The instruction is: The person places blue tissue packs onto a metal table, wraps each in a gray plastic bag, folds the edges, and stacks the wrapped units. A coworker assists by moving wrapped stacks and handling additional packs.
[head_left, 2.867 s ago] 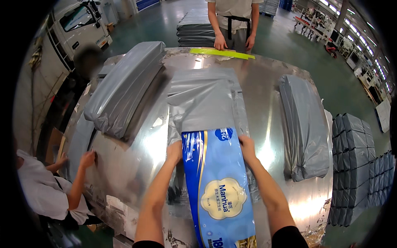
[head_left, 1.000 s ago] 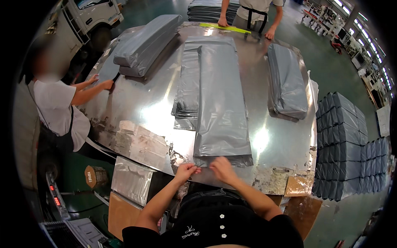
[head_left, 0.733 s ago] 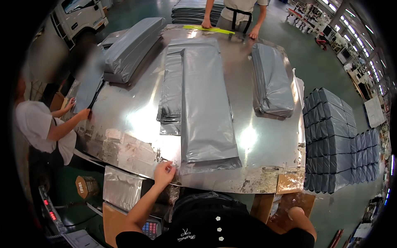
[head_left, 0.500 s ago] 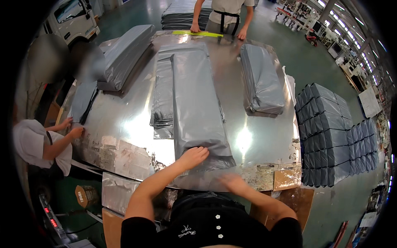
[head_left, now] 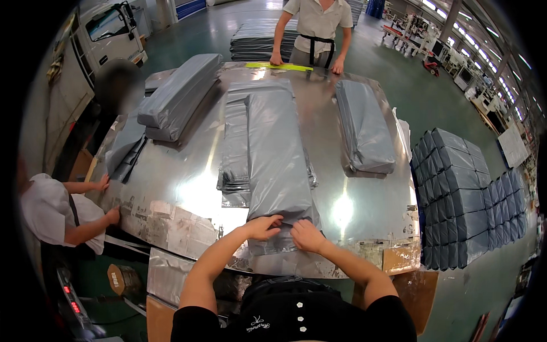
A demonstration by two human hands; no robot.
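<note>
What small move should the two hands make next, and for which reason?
Perhaps the left hand and right hand should fold the loose flap at the near end of the long grey plastic bag. Both hands are at that end, where the bag looks creased, and the flap spreads out flat toward the person on the shiny metal table.

The right hand (head_left: 308, 236) has joined the left hand (head_left: 262, 228) at the grey bag (head_left: 276, 154).

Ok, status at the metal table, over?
Left hand and right hand at near end of middle grey package. Package atop flat grey bags. Nothing visibly blocking hands.
</note>
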